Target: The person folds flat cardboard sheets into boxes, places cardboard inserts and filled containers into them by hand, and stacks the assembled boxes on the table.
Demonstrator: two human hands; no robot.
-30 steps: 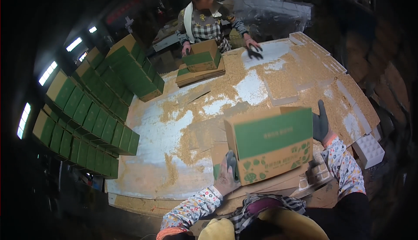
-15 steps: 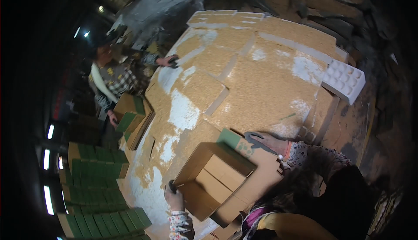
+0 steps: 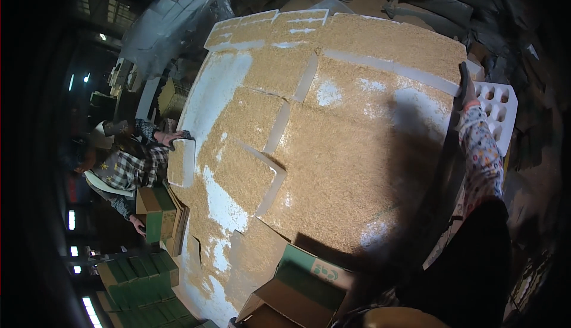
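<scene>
My right hand (image 3: 467, 84), in a dark-palmed glove, reaches to the far right with its fingers stretched out. It lies along the end of a white foam block (image 3: 425, 77) topped with tan sawdust-like material. Just beyond the wrist is a white foam tray (image 3: 502, 113) with rows of round hollows. An open cardboard box (image 3: 306, 283) with green printed sides stands at the near edge, partly cut off by the picture. My left hand is out of view; only a small dark patch shows by the box's left edge.
Tan granules cover the broad table of foam blocks (image 3: 351, 167), with bare white patches (image 3: 223, 200). At the left a co-worker's hand (image 3: 169, 137) touches a small foam block (image 3: 181, 162); the other is by a carton (image 3: 157, 212). Green cartons (image 3: 134, 280) are stacked lower left.
My right hand has left the box flap and reached to the far right corner. The view has shifted, and the box now sits lower. The co-worker's hand is now at a small foam block.
</scene>
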